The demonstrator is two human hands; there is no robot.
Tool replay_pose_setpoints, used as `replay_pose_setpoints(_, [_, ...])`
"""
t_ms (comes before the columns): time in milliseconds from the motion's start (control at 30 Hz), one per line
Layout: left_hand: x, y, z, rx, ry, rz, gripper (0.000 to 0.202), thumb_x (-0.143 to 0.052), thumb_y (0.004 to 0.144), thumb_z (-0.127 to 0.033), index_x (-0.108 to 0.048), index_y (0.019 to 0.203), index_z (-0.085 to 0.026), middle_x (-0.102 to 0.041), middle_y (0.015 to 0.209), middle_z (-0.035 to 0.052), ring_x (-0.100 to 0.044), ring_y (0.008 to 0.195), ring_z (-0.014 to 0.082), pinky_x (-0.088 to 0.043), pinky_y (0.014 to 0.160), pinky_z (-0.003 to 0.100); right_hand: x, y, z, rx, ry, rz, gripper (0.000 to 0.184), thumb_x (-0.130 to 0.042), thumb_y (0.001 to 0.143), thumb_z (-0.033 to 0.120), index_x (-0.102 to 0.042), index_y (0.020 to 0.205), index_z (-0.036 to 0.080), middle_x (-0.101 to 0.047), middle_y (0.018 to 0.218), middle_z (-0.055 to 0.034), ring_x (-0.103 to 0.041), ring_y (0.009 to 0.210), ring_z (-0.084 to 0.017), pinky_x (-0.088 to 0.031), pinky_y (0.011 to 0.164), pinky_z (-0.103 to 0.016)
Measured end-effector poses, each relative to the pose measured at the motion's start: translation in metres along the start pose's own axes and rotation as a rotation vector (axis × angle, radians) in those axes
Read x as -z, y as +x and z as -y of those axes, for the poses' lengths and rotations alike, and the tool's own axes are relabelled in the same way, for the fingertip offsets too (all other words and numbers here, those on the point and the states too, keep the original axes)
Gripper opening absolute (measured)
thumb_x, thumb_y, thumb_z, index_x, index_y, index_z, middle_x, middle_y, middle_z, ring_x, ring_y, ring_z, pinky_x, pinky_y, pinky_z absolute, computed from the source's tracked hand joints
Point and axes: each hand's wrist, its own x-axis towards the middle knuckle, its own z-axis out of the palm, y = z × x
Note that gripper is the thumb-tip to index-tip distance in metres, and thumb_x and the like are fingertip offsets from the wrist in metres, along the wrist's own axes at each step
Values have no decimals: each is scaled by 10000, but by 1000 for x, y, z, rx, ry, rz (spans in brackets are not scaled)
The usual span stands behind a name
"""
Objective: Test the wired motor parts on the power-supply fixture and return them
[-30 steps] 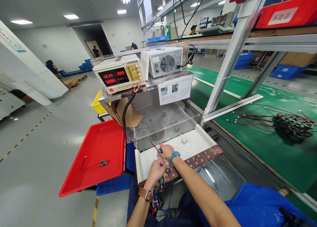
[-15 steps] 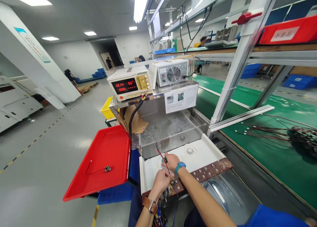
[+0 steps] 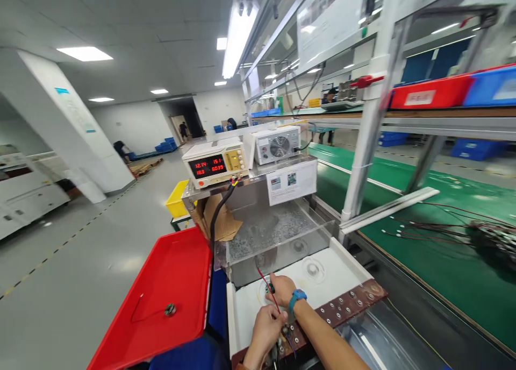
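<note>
My right hand (image 3: 281, 289), with a blue watch on the wrist, rests on the white fixture tray (image 3: 342, 273) and pinches a small dark part with a thin red wire (image 3: 264, 281) running up from it. My left hand (image 3: 264, 327) is closed on wire ends at the brown terminal strip (image 3: 346, 303) along the tray's near edge. Behind the tray a clear box (image 3: 278, 233) sits under a beige power supply (image 3: 213, 163) with red digits lit.
A red tray (image 3: 161, 294) at the left holds a small round part with a wire. A grey fan unit (image 3: 276, 144) stands beside the supply. A green conveyor belt (image 3: 423, 219) with a wire bundle (image 3: 487, 235) runs on the right. People stand far back.
The camera tilted up, so both hands sit lower in view. The supply's right-hand digits changed from zeros to non-zero values. Both hands keep their hold at the tray.
</note>
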Motion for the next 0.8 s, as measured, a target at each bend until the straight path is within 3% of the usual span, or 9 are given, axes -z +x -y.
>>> replay_pose_setpoints(200, [6, -1, -12, -112, 41, 92, 589, -477, 561, -840, -420, 486, -259, -467, 511, -2, -478, 575, 197, -376, 626, 325, 2, 5, -1, 8, -49, -11, 492, -711, 718, 464, -637, 1107, 171, -742, 1008, -133, -701, 940, -295, -483, 722, -312])
replay_pose_setpoints(267, [9, -1, -17, -130, 28, 70, 629, -486, 542, -878, -446, 479, -254, -479, 498, 2, -493, 570, 207, -393, 622, 331, 2, 7, -3, 16, -25, -41, 480, -716, 697, 482, -646, 1067, 185, -748, 962, -113, -704, 900, -292, -483, 703, -312])
replay_pose_setpoints(367, [14, -5, -29, -144, -68, -29, 653, -531, 552, -884, -512, 512, -232, -534, 515, 9, -540, 599, 220, -440, 638, 337, 7, 5, -5, -51, 131, -216, 449, -698, 688, 524, -636, 1007, 214, -743, 873, -65, -699, 825, -265, -464, 664, -295])
replay_pose_setpoints(467, [19, -8, -45, -143, -219, -69, 686, -621, 512, -857, -636, 682, -193, -642, 604, 30, -626, 669, 245, -503, 688, 357, 29, -2, -22, -260, 412, -485, 362, -662, 729, 510, -605, 940, 222, -711, 783, -8, -670, 732, -195, -428, 614, -245])
replay_pose_setpoints(533, [21, -8, -54, -133, -325, -41, 762, -687, 484, -814, -675, 892, -171, -718, 720, 64, -686, 769, 279, -537, 724, 377, 58, -14, -52, -417, 589, -673, 308, -634, 762, 472, -579, 918, 212, -685, 728, 14, -641, 671, -154, -414, 584, -217])
replay_pose_setpoints(633, [16, -4, -56, -103, -432, 38, 829, -721, 523, -751, -625, 1106, -171, -768, 915, 116, -709, 955, 313, -566, 800, 401, 116, -49, -128, -647, 727, -963, 348, -604, 785, 495, -558, 944, 188, -672, 698, 4, -616, 605, -141, -431, 543, -212])
replay_pose_setpoints(733, [-1, -5, -45, -76, -385, 68, 776, -695, 526, -764, -636, 1037, -184, -774, 907, 115, -716, 959, 327, -572, 819, 415, 170, -106, -219, -904, 736, -1180, 420, -575, 805, 527, -569, 1002, 156, -701, 739, -43, -633, 568, -145, -462, 515, -218])
replay_pose_setpoints(800, [-18, -9, -37, -105, -305, 28, 712, -637, 570, -779, -647, 978, -196, -770, 845, 93, -724, 907, 323, -568, 811, 415, 194, -148, -275, -1050, 732, -1202, 445, -581, 805, 513, -585, 1032, 131, -708, 726, -67, -654, 560, -158, -474, 495, -217])
